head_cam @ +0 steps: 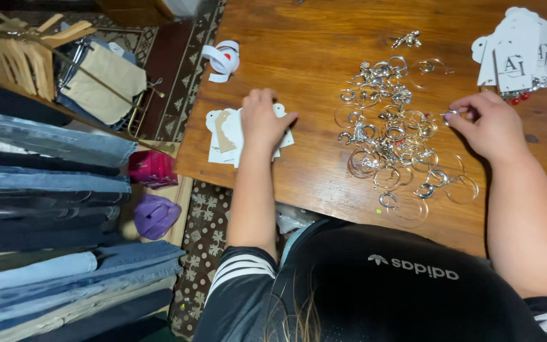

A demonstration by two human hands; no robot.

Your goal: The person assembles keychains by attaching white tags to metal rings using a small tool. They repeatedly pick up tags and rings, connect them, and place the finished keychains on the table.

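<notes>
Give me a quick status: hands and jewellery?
Left hand flat on white paper cards. Right hand pinching small silver earring. Metal earring pile between.

Both forearms reach forward, well apart. The left hand [262, 120] lies palm down with fingers curled. The right hand [490, 123] makes a pinching grip, thumb against fingertips.

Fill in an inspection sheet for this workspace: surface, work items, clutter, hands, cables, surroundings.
Surface: brown wooden table, partly bare.
Work items: pile of silver and gold metal hoop earrings; stack of white and tan paper cards.
Clutter: roll of white tape; heap of white printed display cards.
Hands: left hand rests flat on the paper cards; right hand has a pinching grip on a small earring.
Cables: nothing seen.
Surroundings: folded blue denim jeans, wooden hangers, patterned carpet.
</notes>
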